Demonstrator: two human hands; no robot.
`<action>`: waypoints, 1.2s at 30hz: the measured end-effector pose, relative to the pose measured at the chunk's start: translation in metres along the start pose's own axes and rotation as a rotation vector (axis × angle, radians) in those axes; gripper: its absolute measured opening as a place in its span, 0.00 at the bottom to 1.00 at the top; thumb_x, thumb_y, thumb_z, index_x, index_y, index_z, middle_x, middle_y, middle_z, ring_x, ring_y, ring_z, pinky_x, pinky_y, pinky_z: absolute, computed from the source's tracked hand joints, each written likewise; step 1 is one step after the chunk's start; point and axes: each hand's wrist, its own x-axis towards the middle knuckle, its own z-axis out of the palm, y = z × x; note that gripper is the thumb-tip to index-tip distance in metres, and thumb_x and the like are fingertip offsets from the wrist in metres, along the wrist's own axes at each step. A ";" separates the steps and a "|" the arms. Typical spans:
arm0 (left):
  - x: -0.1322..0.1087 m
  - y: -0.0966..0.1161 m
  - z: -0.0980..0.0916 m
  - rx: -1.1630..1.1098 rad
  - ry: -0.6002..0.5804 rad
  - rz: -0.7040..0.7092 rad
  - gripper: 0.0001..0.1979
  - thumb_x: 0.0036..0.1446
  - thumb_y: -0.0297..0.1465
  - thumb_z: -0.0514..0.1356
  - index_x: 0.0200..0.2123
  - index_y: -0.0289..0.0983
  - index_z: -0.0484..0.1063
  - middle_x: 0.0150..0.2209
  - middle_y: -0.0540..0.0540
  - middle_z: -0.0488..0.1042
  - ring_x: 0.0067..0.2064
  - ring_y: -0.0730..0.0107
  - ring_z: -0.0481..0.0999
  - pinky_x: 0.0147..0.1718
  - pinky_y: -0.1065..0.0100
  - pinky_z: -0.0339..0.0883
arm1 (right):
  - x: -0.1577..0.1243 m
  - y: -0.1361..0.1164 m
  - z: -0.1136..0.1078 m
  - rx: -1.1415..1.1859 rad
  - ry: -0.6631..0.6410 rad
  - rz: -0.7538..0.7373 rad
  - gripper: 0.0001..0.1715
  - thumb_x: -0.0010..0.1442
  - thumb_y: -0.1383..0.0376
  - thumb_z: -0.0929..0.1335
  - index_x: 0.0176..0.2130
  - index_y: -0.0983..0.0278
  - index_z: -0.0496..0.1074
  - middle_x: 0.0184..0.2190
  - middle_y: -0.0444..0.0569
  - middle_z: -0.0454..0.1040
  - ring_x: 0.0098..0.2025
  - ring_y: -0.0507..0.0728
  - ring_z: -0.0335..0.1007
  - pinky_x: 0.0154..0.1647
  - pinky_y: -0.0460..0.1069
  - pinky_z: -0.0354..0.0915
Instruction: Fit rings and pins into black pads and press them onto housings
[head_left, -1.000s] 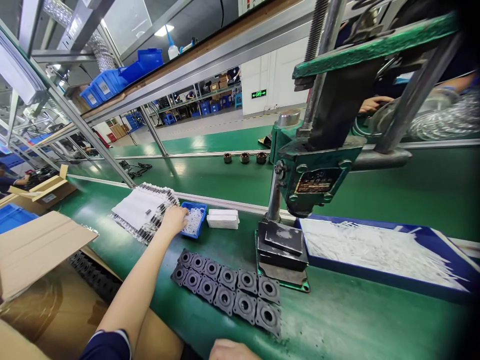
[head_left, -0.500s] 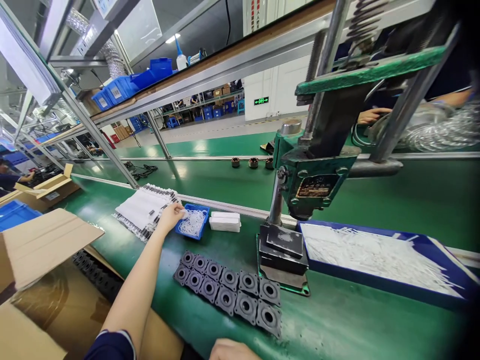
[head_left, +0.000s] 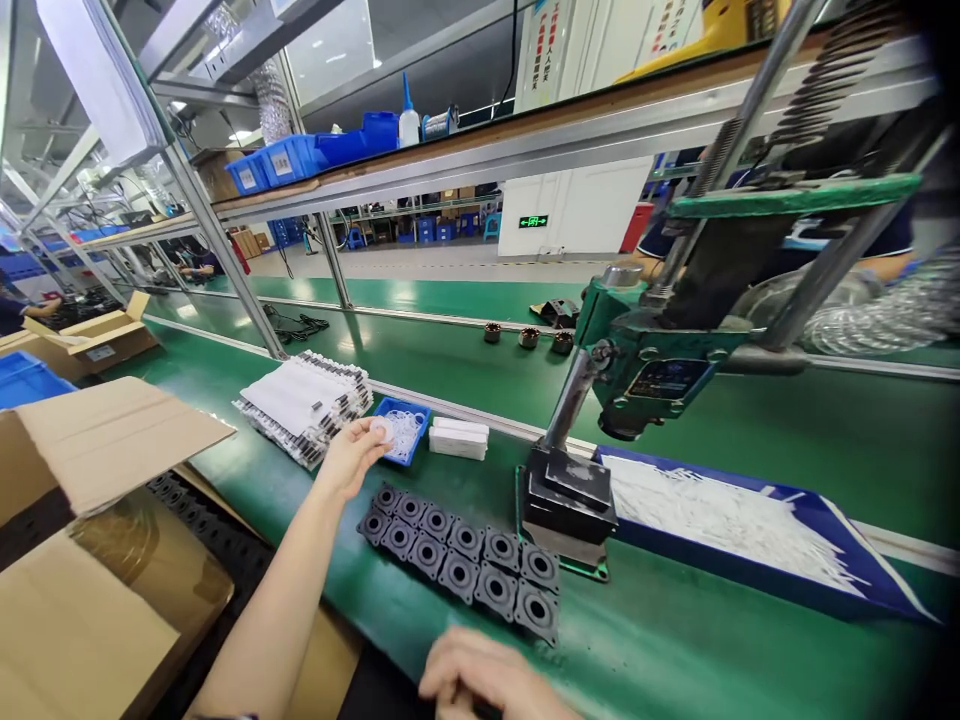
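Observation:
My left hand [head_left: 352, 460] pinches a white ring [head_left: 383, 432] between thumb and fingers; whether there is more than one I cannot tell. Just beyond it sits a small blue tray [head_left: 407, 460] of loose white rings [head_left: 405, 428]. At the bottom edge, my right hand [head_left: 487, 672] has its fingers curled, blurred by motion. A dark bit shows under them, too unclear to name. Between the hands, square black parts [head_left: 459, 572] with round centre holes lie flat in two rows on the green bench [head_left: 660, 640].
A hand press [head_left: 570, 490] stands right of the black parts, beside a blue tray [head_left: 645, 535] of thin white strips. A white block [head_left: 458, 438] and a stack of white sheets [head_left: 289, 395] flank the ring tray. An open cardboard box [head_left: 127, 440] is at left.
My left hand has drawn back from the ring tray toward me, a white ring now visible in its pinch. My right hand has come further into view. The camera has turned slightly.

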 end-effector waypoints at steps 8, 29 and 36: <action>-0.097 -0.014 0.035 -0.102 -0.148 -0.065 0.17 0.44 0.33 0.74 0.36 0.34 0.76 0.34 0.46 0.78 0.37 0.69 0.77 0.39 0.68 0.74 | 0.074 -0.038 -0.055 -0.274 0.554 -0.019 0.14 0.64 0.57 0.69 0.46 0.62 0.70 0.40 0.50 0.70 0.35 0.53 0.69 0.37 0.49 0.69; -0.117 -0.036 -0.014 -0.438 -0.126 -0.340 0.18 0.44 0.30 0.75 0.38 0.32 0.76 0.35 0.46 0.79 0.38 0.72 0.78 0.44 0.68 0.73 | 0.118 -0.012 -0.027 -0.204 0.416 0.049 0.13 0.66 0.57 0.68 0.34 0.62 0.74 0.32 0.47 0.72 0.35 0.54 0.70 0.34 0.47 0.66; -0.113 -0.042 -0.037 -0.406 -0.039 -0.310 0.17 0.43 0.31 0.75 0.36 0.34 0.76 0.36 0.46 0.79 0.36 0.73 0.77 0.40 0.70 0.74 | 0.137 0.000 -0.045 -0.365 0.428 0.077 0.12 0.67 0.58 0.66 0.37 0.62 0.76 0.35 0.48 0.76 0.38 0.55 0.73 0.41 0.49 0.68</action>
